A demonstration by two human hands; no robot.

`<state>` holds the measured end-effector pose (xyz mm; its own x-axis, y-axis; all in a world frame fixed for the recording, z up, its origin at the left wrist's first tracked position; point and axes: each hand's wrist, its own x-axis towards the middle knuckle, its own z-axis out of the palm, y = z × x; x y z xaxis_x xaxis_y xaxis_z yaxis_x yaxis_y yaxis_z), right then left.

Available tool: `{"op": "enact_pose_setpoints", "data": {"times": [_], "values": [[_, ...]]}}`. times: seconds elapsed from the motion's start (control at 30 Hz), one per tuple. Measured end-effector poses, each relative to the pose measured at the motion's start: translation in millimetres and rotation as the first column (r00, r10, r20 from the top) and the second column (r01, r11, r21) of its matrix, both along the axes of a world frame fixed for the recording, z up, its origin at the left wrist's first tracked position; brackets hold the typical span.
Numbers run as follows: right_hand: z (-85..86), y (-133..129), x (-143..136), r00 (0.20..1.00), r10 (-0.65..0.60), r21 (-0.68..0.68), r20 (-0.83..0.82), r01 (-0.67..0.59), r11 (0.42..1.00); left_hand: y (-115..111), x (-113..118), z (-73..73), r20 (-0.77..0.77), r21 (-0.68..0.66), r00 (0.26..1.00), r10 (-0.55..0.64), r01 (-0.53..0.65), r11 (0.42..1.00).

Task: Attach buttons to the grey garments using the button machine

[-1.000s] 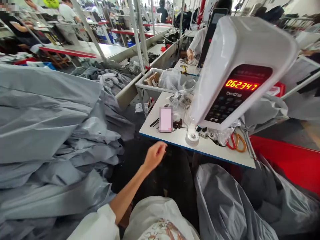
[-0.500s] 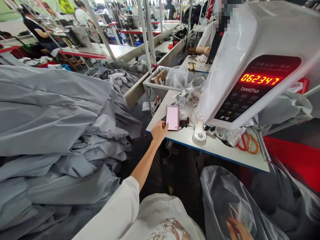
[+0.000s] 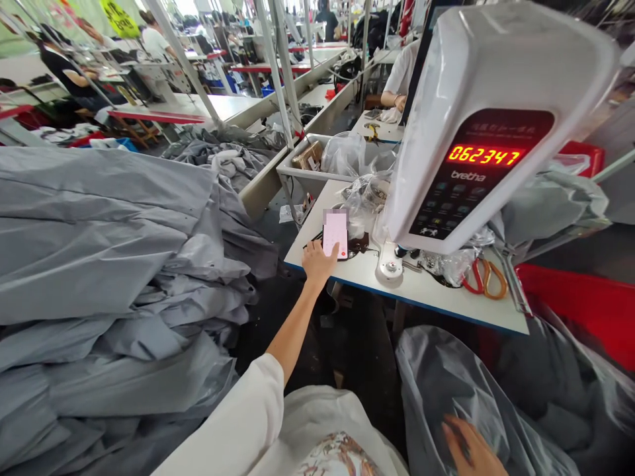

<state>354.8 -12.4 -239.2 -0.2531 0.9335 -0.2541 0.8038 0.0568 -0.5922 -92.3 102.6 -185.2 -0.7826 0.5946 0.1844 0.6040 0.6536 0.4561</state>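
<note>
My left hand (image 3: 319,262) reaches to the near left edge of the white table. Its fingers lie spread beside the left side of a phone (image 3: 335,235) with a lit pink screen, and its thumb touches the lower part of that screen. The phone rests on the table, its top blurred out. At the lower right, my right hand (image 3: 471,449) is partly cut off by the frame, its fingers apart and holding nothing visible. It is in front of grey fabric (image 3: 441,377) with a sheer, plastic-like sheen; whether it touches this, I cannot tell.
A white machine (image 3: 496,132) showing 062347 overhangs the table (image 3: 446,305). Orange-and-red-handled scissors (image 3: 485,277) lie at right. Clear plastic bags (image 3: 364,195) sit behind the phone. Grey fabric (image 3: 99,231) is heaped at left, and a red bin (image 3: 580,304) stands right. Other people work beyond.
My left hand has shifted from the phone's left edge, its fingers spreading out and its thumb moving onto the screen. My right hand has come slightly further into view. The view has turned slightly right.
</note>
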Motion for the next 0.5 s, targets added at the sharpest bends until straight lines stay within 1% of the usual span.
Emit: {"op": "enact_pose_setpoints", "data": {"times": [0.1,0.2,0.27,0.3,0.4,0.43,0.47,0.5], "values": [[15.9,26,-11,0.999,0.033,0.090,0.008,-0.034,0.995,-4,-12,-1.3,0.045,0.036,0.999,-0.025,0.023,0.999],[42.2,75,-30,0.995,0.098,0.219,-0.018,-0.091,0.971,-6,-23,-4.0,0.036,0.006,0.999,-0.022,0.022,1.000],[61.3,119,-44,0.993,0.105,0.342,-0.045,-0.084,0.936,-6,-25,-6.8,-0.013,-0.019,1.000,-0.001,0.000,1.000],[70.3,143,-50,0.995,0.085,0.401,-0.059,-0.054,0.914,-6,-25,-8.3,-0.040,-0.024,0.999,0.009,-0.010,1.000],[92.9,221,-67,0.987,0.082,0.582,-0.138,0.014,0.813,-6,-22,-13.2,-0.094,-0.027,0.995,0.038,-0.040,0.999],[99.1,248,-72,0.987,0.071,0.636,-0.146,0.038,0.771,-6,-21,-14.7,-0.105,-0.033,0.993,0.052,-0.056,0.998],[104.4,274,-75,0.988,0.058,0.672,-0.143,0.054,0.739,-6,-21,-16.2,-0.107,-0.050,0.993,0.058,-0.064,0.997],[108.9,301,-78,0.992,0.027,0.690,-0.126,0.068,0.720,-6,-21,-17.6,-0.104,-0.061,0.992,0.067,-0.074,0.995]]}}
